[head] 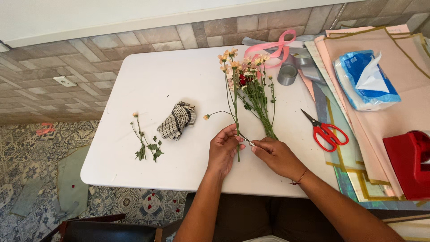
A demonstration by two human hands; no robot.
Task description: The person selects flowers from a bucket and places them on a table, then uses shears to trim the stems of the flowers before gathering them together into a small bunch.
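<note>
Pinching one thin flower stem (236,117) between them, the left hand (222,150) and right hand (277,154) risked snapping it; the near bunch (256,92) could scatter.

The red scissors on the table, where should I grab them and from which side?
Take the red scissors by the red handle loops, coming from the right with the right hand. The loops point toward the lower right; the closed blades point up-left toward the flower stems, so that end is best avoided.
</note>
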